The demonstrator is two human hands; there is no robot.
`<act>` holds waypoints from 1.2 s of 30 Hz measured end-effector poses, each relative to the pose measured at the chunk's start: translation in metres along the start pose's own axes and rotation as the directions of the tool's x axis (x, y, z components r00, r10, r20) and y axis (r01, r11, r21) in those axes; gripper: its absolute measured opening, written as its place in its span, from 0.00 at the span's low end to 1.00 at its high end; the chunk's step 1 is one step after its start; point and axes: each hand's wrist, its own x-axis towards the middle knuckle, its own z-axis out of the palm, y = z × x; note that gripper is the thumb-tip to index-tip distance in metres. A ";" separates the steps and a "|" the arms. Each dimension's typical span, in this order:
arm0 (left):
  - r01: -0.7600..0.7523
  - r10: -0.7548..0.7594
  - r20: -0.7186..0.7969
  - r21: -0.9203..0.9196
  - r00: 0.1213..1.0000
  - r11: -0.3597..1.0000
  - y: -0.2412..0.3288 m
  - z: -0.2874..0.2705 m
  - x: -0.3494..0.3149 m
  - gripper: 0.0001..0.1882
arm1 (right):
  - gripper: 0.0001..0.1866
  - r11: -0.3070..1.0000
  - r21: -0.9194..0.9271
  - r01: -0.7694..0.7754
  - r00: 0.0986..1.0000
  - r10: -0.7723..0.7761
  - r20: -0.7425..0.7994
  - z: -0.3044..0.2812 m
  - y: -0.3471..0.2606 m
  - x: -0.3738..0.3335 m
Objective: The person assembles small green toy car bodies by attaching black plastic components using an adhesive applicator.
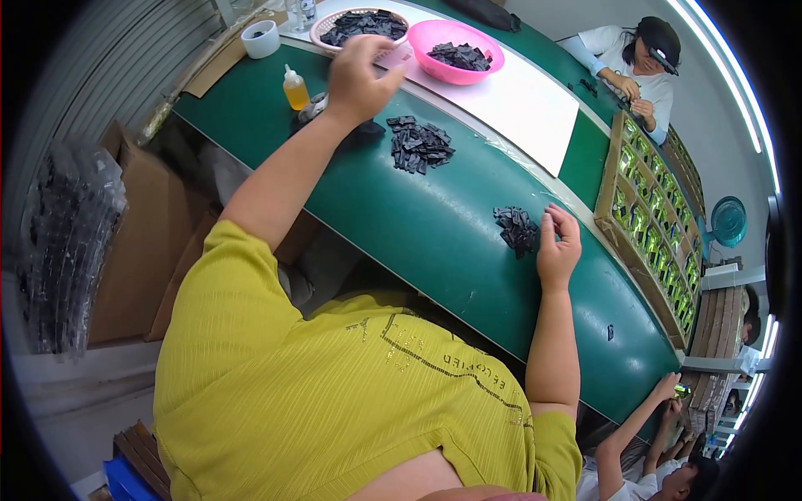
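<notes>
My left hand point(361, 81) is raised over the far side of the green table, in front of a pale basket point(316, 35) heaped with small flat black pieces. Its thumb stands apart from the curved fingers, and I see nothing between them. A bright pink bowl point(422, 67) with more black pieces is just to its right. Below it lies a loose pile of black pieces point(420, 144). My right hand point(559, 248) is beside a smaller black pile point(516, 230), its fingers curled towards the thumb. Whatever it pinches, if anything, is too small to make out.
A bottle of amber liquid point(296, 90) and a white tape roll point(261, 39) stand at the far left. A white board point(535, 125) lies under the bowl. At right is a cardboard tray point(652, 225) of yellow-green items. Co-workers point(622, 63) sit across and at lower right.
</notes>
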 end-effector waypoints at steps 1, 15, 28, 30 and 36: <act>0.024 -0.025 0.089 0.005 0.996 1.000 0.005 0.019 0.012 0.15 | 0.08 0.976 0.150 -0.159 0.985 0.167 -0.042 0.001 0.012 0.000; 0.119 -0.408 0.746 0.410 0.526 0.904 -0.016 0.196 0.108 0.15 | 0.07 0.889 0.278 -0.365 0.931 0.353 0.091 -0.005 0.036 0.016; 0.853 -0.650 0.599 -0.111 0.467 0.510 -0.041 0.209 0.097 0.11 | 0.06 0.860 0.331 -0.389 0.921 0.364 0.138 -0.007 0.036 0.019; 0.887 -0.641 0.617 -0.263 0.456 0.379 -0.037 0.194 0.097 0.10 | 0.06 0.865 0.325 -0.382 0.924 0.356 0.139 -0.007 0.035 0.018; 0.840 -0.533 0.667 -0.511 0.520 0.181 -0.046 0.161 0.096 0.11 | 0.06 0.882 0.297 -0.366 0.930 0.337 0.145 -0.006 0.036 0.019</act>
